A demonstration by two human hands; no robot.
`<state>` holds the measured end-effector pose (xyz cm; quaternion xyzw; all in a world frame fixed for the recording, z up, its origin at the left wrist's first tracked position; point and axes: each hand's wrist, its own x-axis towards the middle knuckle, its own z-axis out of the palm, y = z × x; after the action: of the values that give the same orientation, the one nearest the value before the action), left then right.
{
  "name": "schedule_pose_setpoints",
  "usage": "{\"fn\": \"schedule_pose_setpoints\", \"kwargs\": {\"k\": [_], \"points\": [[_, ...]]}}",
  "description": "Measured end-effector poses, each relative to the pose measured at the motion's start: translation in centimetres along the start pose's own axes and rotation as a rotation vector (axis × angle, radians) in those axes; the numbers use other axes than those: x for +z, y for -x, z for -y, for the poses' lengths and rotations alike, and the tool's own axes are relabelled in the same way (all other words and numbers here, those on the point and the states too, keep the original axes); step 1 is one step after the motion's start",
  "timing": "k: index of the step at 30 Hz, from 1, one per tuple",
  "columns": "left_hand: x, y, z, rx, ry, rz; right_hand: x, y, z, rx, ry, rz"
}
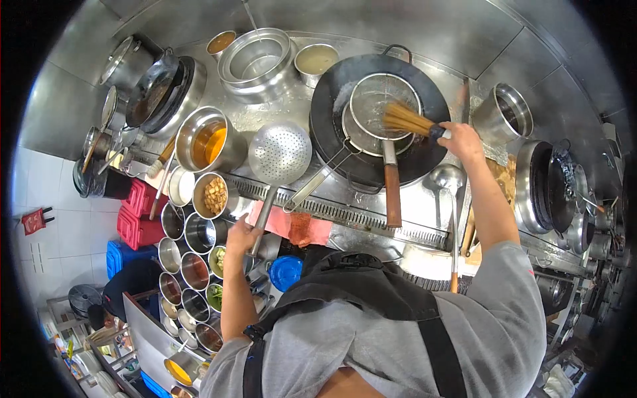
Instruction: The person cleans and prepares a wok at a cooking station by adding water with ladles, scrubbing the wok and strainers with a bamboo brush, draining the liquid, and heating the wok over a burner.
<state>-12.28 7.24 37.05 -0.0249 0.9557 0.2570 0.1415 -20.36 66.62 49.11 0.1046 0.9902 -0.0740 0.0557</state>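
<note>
My right hand (462,141) is closed round the dark-banded end of a bamboo wok brush (406,119). Its bristles touch or lie just over a round mesh strainer (371,98) with a wooden handle, which rests across the large black wok (325,126). Another strainer with a wire-and-metal handle (312,189) lies partly beneath it. On the left, my left hand (243,235) grips the metal handle of a perforated skimmer (281,152), whose bowl is over the steel counter beside the wok. My left fingertips are partly hidden.
A pot of orange liquid (211,144) and several steel containers of ingredients (215,196) stand at left. A ladle (446,178) rests right of the wok, near a tall steel pot (504,114). A pink cloth (318,230) lies at the counter's front edge. Another person (133,285) is lower left.
</note>
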Motion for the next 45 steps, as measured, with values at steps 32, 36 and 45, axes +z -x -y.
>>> {"fn": "schedule_pose_setpoints", "kwargs": {"k": [32,36,45], "points": [[5.0,0.3,-25.2,-0.423,1.472,0.983,4.0,4.6,5.3,-0.166,-0.056,0.054],[5.3,0.1,-24.0,-0.260,1.259,0.719,2.0,4.5,-1.6,-0.253,-0.123,0.064],[4.9,0.8,-25.1,-0.374,1.344,0.882,-2.6,3.3,-1.5,-0.109,-0.069,-0.249]]}}
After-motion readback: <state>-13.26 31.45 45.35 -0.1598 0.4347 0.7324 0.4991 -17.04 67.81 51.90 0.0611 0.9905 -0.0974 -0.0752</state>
